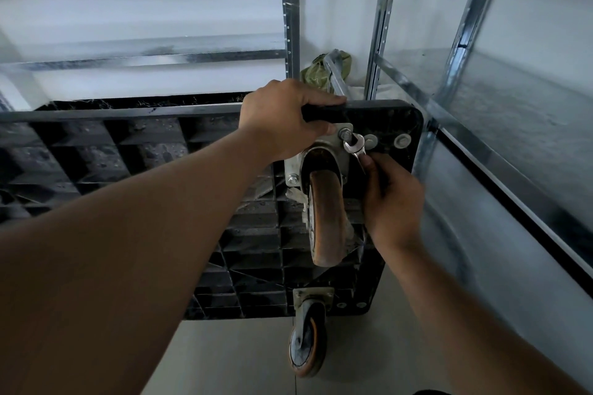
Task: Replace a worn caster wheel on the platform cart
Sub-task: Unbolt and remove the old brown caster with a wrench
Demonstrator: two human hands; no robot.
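Right hand (393,199): fingers curled round a wrench (354,146), its open end against 1 nut (345,132) on the mounting plate (292,170). Worn caster wheel (325,218): bolted to the platform cart (128,154), which is tipped on edge. Left hand (282,119): clasps the cart's upper rim. 1 further caster (306,340) below. Metal racks (290,9) behind, with green cloth (316,70) between them.

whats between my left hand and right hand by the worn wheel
Head view: between the left hand gripping the cart edge and the right hand lie the mounting plate corner, its nut, and the head of the wrench it holds.
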